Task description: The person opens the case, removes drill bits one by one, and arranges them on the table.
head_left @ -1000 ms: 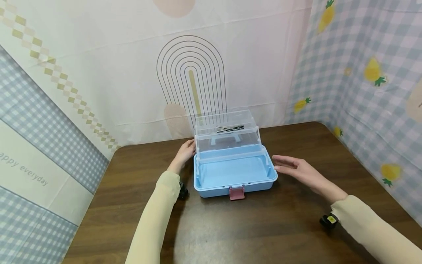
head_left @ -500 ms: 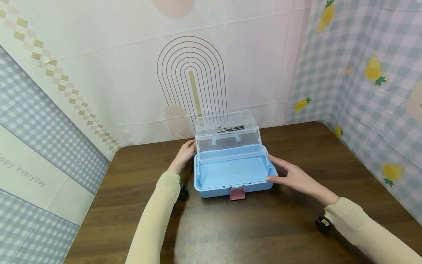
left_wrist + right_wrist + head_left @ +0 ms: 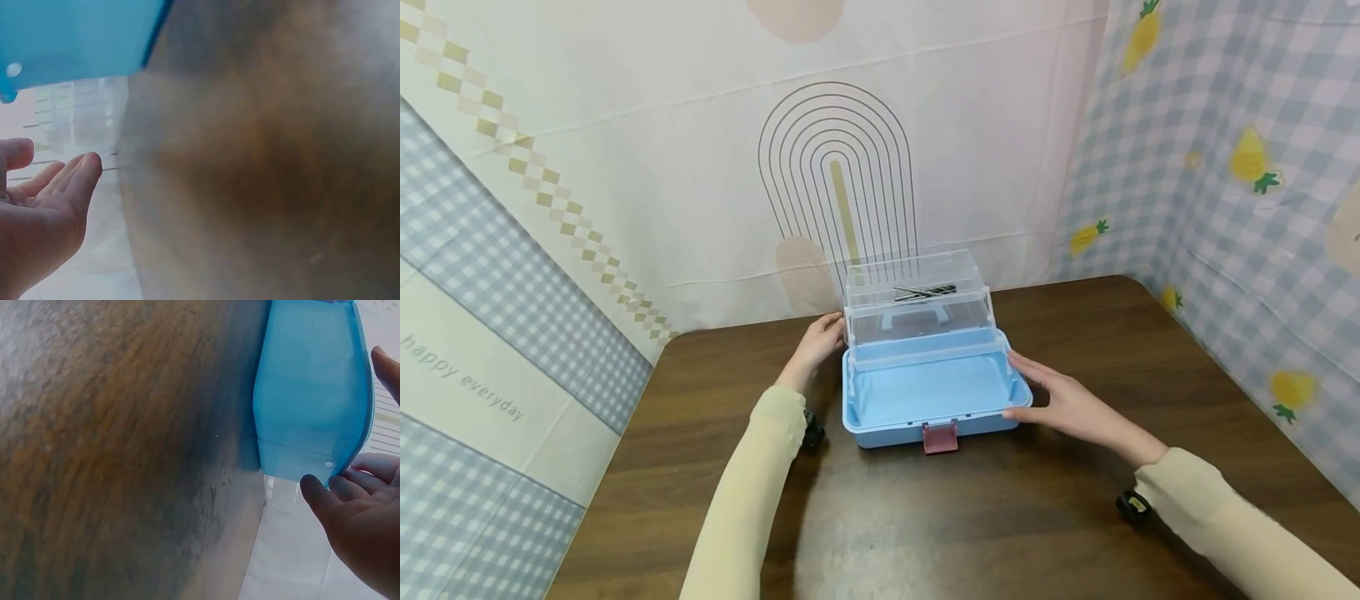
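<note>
Blue box [image 3: 921, 396] sits unfolded on the brown surface [image 3: 925, 517], thin metal rods [image 3: 925, 292] up in its clear upper part [image 3: 868, 321]. Left hand [image 3: 818, 342] is relaxed beside its back-left, holding nothing; right hand [image 3: 1067, 407] is spread wide, fingertips touching the right end

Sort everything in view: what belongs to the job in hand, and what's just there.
Likely part of the job:
blue box
its latch
clear trays
metal bits in the trays
left hand and right hand, at the box's sides

Just there:
table
white wall cloth
checked cloth
black wrist cameras
</note>
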`<state>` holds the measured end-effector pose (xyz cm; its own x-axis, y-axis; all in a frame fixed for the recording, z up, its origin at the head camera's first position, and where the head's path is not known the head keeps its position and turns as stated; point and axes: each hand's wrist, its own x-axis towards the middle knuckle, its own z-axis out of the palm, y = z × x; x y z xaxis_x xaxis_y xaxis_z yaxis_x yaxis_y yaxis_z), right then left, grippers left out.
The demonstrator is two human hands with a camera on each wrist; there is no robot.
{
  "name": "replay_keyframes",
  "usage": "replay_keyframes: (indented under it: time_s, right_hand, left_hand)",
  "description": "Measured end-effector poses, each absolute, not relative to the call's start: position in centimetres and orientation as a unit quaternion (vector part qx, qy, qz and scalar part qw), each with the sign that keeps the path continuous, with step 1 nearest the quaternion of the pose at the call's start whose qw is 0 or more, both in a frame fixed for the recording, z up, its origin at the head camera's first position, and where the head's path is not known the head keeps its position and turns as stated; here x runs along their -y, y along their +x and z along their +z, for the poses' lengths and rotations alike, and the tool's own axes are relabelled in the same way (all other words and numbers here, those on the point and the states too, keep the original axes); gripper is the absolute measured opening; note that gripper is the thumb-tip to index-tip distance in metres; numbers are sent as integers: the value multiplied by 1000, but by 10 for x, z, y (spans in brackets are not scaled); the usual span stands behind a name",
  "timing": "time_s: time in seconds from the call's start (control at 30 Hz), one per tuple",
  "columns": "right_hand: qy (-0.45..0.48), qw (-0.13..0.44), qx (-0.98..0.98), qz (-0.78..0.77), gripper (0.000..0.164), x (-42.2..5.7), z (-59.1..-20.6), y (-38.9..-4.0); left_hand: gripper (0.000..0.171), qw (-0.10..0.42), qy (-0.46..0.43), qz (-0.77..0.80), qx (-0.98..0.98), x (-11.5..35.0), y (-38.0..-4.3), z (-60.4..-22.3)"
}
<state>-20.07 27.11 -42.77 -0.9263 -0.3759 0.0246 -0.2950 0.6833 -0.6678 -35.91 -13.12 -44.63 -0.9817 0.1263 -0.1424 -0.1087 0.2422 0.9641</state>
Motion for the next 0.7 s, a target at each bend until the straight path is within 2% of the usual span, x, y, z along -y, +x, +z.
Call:
replay_keyframes:
  time_s: [0.7]
  right_hand:
    - [-198, 51, -920, -335, 98, -270, -427, -197]
  left_hand:
    - [54, 51, 39, 569, -820, 158, -369, -386]
